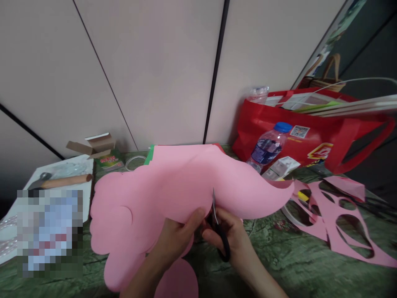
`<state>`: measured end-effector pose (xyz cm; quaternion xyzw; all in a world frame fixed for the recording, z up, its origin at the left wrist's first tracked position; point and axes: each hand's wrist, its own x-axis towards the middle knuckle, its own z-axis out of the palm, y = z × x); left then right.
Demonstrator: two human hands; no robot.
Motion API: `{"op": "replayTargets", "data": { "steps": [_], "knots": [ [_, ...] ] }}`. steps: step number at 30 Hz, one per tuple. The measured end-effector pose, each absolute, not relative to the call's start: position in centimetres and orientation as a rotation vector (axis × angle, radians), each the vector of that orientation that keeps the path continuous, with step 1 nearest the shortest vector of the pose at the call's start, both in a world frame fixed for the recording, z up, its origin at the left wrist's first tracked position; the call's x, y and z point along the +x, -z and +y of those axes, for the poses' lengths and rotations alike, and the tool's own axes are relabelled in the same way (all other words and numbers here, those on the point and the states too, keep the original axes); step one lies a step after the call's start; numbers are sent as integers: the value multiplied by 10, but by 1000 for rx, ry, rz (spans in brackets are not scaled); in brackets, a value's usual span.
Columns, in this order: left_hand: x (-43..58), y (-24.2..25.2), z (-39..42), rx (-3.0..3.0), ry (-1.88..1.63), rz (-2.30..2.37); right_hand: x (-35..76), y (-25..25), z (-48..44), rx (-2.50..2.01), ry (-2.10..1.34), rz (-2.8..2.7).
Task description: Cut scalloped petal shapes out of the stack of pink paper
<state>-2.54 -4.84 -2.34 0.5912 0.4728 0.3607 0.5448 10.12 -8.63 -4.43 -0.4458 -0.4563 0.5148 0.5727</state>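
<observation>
A large pink sheet (pixel 186 178) with a curved outline is held up in front of me, its tapered end pointing right. My left hand (pixel 180 236) pinches its lower edge near the middle, thumb on top. My right hand (pixel 228 231) is closed round the black-handled scissors (pixel 223 244), whose blades point up and lie at the sheet's lower edge, close to my left thumb. Beneath and to the left are more pink pieces with scalloped, rounded edges (pixel 108 207). Another rounded pink piece (pixel 180 281) lies by my left forearm.
Cut pink scraps with oval holes (pixel 331 215) lie right on the green table (pixel 273 269). Behind them stand a red bag (pixel 316 140) and a blue-capped bottle (pixel 268 147). A hammer (pixel 68 181) on a white board and an opened box (pixel 108 159) are at left.
</observation>
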Motion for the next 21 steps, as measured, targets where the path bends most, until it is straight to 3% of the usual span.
{"op": "replayTargets", "data": {
  "steps": [21],
  "knots": [
    [-25,21,-48,1381,-854,1106,100,41,-85,-1044,-1152,-1087]
  ]
}}
